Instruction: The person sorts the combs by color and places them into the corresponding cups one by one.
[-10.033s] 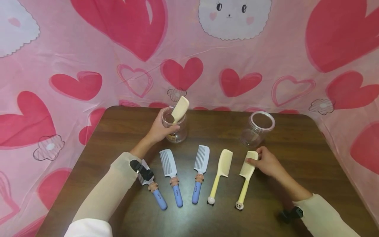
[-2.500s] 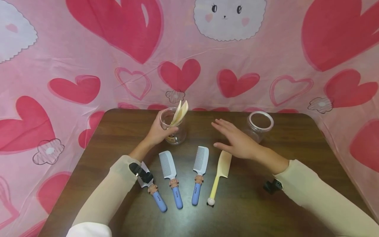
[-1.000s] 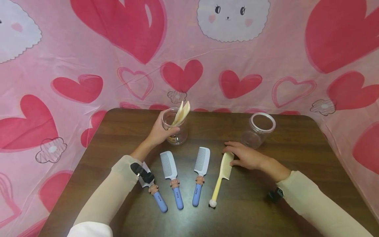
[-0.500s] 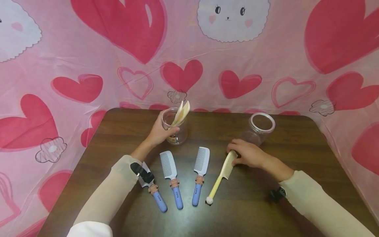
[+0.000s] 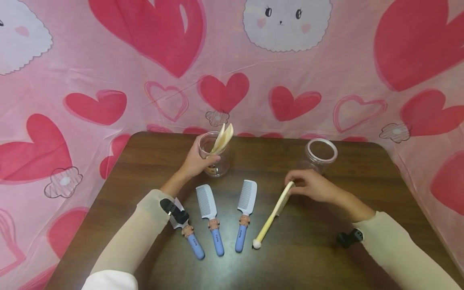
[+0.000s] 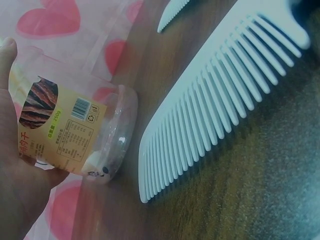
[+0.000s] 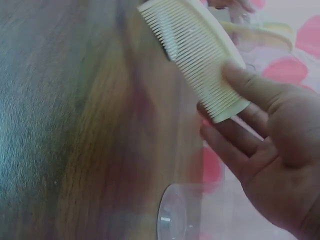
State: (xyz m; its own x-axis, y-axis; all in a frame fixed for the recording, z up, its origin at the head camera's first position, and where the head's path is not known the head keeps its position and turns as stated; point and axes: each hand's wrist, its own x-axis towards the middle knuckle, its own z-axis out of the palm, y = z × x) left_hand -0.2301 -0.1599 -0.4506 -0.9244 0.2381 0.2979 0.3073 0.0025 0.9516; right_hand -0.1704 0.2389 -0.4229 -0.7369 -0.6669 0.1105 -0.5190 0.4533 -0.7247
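Note:
My left hand (image 5: pixel 193 164) grips a clear jar (image 5: pixel 222 167) at the back left of the table, thumb across its front. Two cream combs (image 5: pixel 225 139) stand tilted in it, heads above the rim. The left wrist view shows a printed label (image 6: pixel 65 130) on this jar. My right hand (image 5: pixel 316 186) pinches another cream comb (image 5: pixel 269 222) by the far end of its toothed head, thumb on one face and fingers behind. That comb is turned on edge, its head raised and its round-tipped yellow handle low near the tabletop.
Three blue combs lie in front: one on the right (image 5: pixel 247 197), one in the middle (image 5: pixel 207 201), and one at left (image 5: pixel 195 245), partly hidden by the left wrist strap. A second clear jar (image 5: pixel 318 160) stands behind the right hand. Pink heart-printed cloth (image 5: pixel 253 100) hangs behind the table.
Two cream combs now stand in the left jar, where one stood earlier. My right hand has taken hold of the last table comb, lifted its head, and shifted slightly right. The left hand stays put.

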